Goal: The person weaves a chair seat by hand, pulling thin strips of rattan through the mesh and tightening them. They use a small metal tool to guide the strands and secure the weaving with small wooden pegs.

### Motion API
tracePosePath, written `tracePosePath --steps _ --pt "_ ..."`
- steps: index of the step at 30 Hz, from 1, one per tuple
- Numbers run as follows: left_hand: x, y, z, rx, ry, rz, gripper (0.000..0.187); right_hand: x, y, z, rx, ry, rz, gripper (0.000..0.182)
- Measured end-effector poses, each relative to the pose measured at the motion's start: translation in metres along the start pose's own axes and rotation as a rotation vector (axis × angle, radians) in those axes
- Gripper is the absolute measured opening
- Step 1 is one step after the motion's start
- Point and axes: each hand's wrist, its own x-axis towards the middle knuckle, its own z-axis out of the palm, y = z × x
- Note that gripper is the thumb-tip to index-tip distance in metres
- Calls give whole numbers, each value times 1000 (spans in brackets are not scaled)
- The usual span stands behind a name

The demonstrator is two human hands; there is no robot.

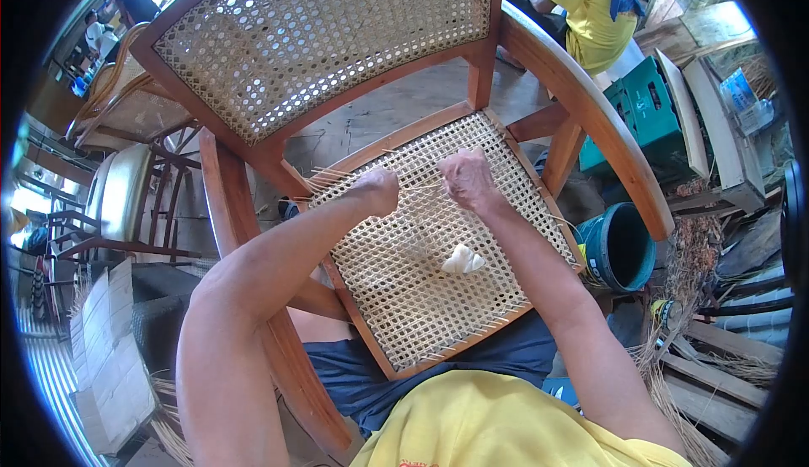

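Over the woven cane seat (396,298) of a wooden armchair, both fists are held a short way apart. My left hand (379,190) is closed, and thin pale cane strands (420,191) run from it toward the other hand. My right hand (468,180) is closed as well, at the far end of those strands, its fingertips turned out of sight. On the seat nearer to me lies a small whitish lump (463,260), perhaps folded cloth. Loose cane ends stick out along the seat's left and front edges.
The chair's cane backrest (329,54) rises ahead, with wooden armrests (590,113) on both sides. To the right stand a teal bucket (619,248), a green crate (636,117) and wood scraps. A person in a yellow shirt (594,12) sits beyond. Other chairs (118,193) stand left.
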Motion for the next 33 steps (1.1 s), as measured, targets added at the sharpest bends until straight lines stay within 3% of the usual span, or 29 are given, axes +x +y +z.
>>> tracePosePath --steps 6,8,10,12,15,18,20,22,24,26,28,30,33 --pt "1 3 9 -57 46 31 25 -35 -1 7 154 123 170 11" --pt "4 1 10 -48 33 50 25 -41 -4 16 442 211 418 15" --pt "9 -2 12 -2 96 111 23 -41 3 24 603 157 492 24" --pt "7 2 -4 -17 35 102 22 -37 4 6 885 -138 687 34" --pt "7 -4 -9 143 171 113 20 -28 10 -16 818 -296 632 40" --pt "14 -13 -18 230 67 55 21 -16 1 -31 567 -462 535 39" --pt "-7 -8 -37 194 76 9 21 -15 -4 -10 394 -315 333 35" --pt "-10 -9 -44 228 124 -56 27 -15 -6 -4 414 -342 354 29" --pt "-6 -13 -48 276 115 -88 27 -23 -9 4 409 -111 318 25" --pt "-10 -12 -58 253 91 -130 27 -29 -12 1 402 -145 327 19" --pt "-13 -7 -66 288 82 -147 27 -33 -16 11 429 23 385 13" --pt "-20 -4 -72 323 75 -169 28 -32 -17 19 431 0 379 13" --pt "-31 -8 -81 324 233 -172 24 -32 -17 18 355 24 367 15"
